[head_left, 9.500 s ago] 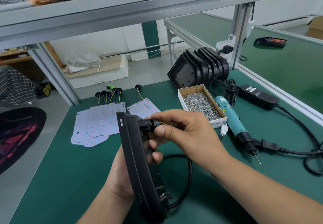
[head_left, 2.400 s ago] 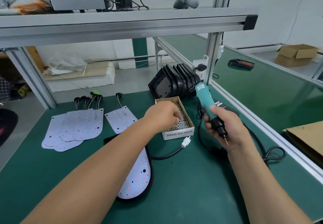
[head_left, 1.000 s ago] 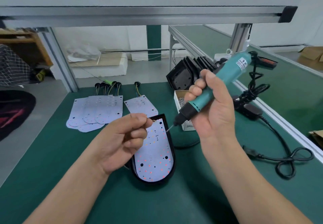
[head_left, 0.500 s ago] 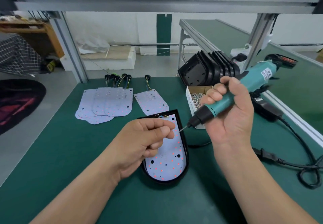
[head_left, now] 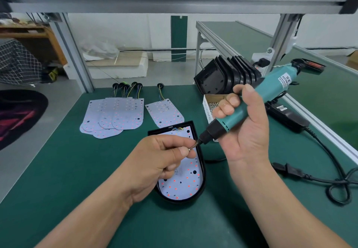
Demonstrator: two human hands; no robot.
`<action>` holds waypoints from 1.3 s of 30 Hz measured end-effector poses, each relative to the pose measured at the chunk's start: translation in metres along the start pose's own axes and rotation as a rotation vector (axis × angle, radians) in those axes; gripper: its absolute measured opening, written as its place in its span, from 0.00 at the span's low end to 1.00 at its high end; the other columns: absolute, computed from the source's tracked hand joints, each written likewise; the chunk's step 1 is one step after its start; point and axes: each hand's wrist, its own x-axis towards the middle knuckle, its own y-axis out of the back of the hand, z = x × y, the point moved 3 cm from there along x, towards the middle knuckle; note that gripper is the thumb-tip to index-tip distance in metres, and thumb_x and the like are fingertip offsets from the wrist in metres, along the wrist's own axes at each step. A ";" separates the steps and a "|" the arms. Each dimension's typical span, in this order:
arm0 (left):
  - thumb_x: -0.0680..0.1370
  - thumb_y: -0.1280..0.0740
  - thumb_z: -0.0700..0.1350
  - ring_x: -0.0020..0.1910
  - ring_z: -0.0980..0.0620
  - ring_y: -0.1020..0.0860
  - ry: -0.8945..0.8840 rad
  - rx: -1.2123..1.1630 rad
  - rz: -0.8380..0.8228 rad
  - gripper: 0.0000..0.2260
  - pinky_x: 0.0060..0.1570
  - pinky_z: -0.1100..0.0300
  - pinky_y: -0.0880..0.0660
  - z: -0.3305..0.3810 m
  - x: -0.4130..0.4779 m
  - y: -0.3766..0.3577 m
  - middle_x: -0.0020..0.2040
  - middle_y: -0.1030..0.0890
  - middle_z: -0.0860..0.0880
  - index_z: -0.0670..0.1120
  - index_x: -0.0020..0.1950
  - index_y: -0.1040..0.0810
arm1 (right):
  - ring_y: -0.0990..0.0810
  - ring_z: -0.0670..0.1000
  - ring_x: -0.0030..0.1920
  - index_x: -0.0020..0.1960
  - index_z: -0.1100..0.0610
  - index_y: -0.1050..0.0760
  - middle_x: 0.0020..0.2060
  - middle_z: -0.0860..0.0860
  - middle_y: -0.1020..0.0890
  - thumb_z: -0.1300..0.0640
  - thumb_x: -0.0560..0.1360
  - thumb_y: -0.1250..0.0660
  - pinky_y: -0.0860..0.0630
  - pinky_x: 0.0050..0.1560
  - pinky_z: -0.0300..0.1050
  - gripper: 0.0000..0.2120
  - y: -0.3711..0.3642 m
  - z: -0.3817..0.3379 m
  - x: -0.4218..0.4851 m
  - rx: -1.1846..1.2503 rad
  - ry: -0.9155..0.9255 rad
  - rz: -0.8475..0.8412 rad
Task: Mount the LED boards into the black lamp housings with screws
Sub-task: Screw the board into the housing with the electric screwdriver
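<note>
Left grip [head_left: 164, 156]: thumb and forefinger pinch one small screw [head_left: 190, 148], held against the bit of the teal electric screwdriver [head_left: 249, 108]. Right grip [head_left: 244, 127] wraps closed round that driver's barrel, bit pointing down and left, raised above the bench [head_left: 58, 170]. Just under both hands lies one black lamp housing [head_left: 201, 170], flat on the green bench, open side up, with one LED board [head_left: 184, 185] seated inside it; coloured wires show at the board's far end. Beyond the housing, one loose LED board [head_left: 164, 112] lies alone, and left of it a fanned pile of spare boards [head_left: 114, 116], about four, though the overlap makes the count unsure. Each has a wire tail with a black plug toward the bench's far edge. One open cardboard box of screws [head_left: 210, 105] sits just right of the housing, partly hidden by the right fingers. Behind it stands a row of empty black housings [head_left: 226, 75] on edge, roughly seven. One black power adapter [head_left: 286, 116] with cable lies at right.
</note>
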 end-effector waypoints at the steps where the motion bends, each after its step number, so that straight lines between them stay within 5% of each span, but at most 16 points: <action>1: 0.81 0.29 0.36 0.29 0.55 0.36 0.000 -0.006 -0.004 0.10 0.27 0.67 0.36 0.000 0.000 -0.001 0.47 0.13 0.46 0.48 0.55 0.11 | 0.29 0.46 0.32 0.46 0.55 0.22 0.35 0.48 0.28 0.56 0.83 0.35 0.29 0.35 0.40 0.08 0.000 0.000 0.000 0.002 0.000 -0.001; 5: 0.74 0.26 0.42 0.29 0.54 0.37 -0.006 0.007 -0.011 0.11 0.27 0.67 0.36 0.002 -0.001 -0.003 0.47 0.13 0.45 0.48 0.55 0.11 | 0.29 0.46 0.32 0.46 0.55 0.21 0.35 0.48 0.27 0.56 0.83 0.35 0.29 0.36 0.40 0.08 0.001 -0.001 0.000 0.004 0.003 -0.006; 10: 0.81 0.28 0.35 0.27 0.54 0.37 -0.023 0.030 0.032 0.11 0.27 0.66 0.37 0.002 -0.001 -0.001 0.47 0.12 0.44 0.49 0.53 0.11 | 0.28 0.46 0.32 0.50 0.56 0.21 0.35 0.48 0.27 0.56 0.83 0.35 0.27 0.36 0.40 0.06 0.002 0.001 -0.001 -0.031 0.001 -0.018; 15: 0.80 0.27 0.36 0.27 0.54 0.39 -0.044 0.061 0.067 0.10 0.27 0.66 0.37 0.006 -0.002 0.001 0.49 0.12 0.42 0.51 0.53 0.12 | 0.25 0.52 0.42 0.69 0.59 0.27 0.42 0.53 0.25 0.49 0.85 0.39 0.24 0.47 0.46 0.18 -0.001 0.003 -0.002 -0.023 -0.088 -0.130; 20: 0.74 0.25 0.41 0.26 0.54 0.39 -0.052 0.030 0.032 0.09 0.25 0.67 0.38 0.008 -0.003 0.000 0.49 0.12 0.40 0.50 0.53 0.13 | 0.15 0.56 0.49 0.66 0.55 0.25 0.43 0.54 0.20 0.46 0.83 0.35 0.19 0.57 0.55 0.17 -0.003 0.004 -0.004 -0.085 -0.043 -0.121; 23: 0.74 0.25 0.42 0.25 0.55 0.39 -0.051 0.029 0.012 0.09 0.25 0.67 0.38 0.009 -0.003 0.001 0.49 0.13 0.39 0.48 0.53 0.13 | 0.13 0.56 0.44 0.61 0.53 0.26 0.40 0.52 0.18 0.49 0.84 0.34 0.17 0.51 0.53 0.10 -0.002 0.004 -0.005 -0.131 0.017 -0.066; 27: 0.74 0.25 0.41 0.25 0.56 0.39 -0.047 0.049 -0.017 0.09 0.25 0.66 0.39 0.008 -0.002 0.000 0.49 0.13 0.39 0.49 0.53 0.13 | 0.26 0.47 0.32 0.58 0.53 0.28 0.34 0.48 0.28 0.52 0.83 0.32 0.24 0.38 0.44 0.08 0.004 0.008 -0.004 -0.098 -0.009 -0.007; 39: 0.83 0.31 0.36 0.25 0.56 0.39 -0.020 0.082 0.016 0.08 0.25 0.67 0.38 0.007 -0.001 0.004 0.52 0.12 0.40 0.43 0.60 0.16 | 0.30 0.48 0.30 0.52 0.54 0.28 0.32 0.48 0.30 0.58 0.83 0.33 0.26 0.35 0.43 0.04 0.014 0.018 0.000 0.014 -0.045 0.128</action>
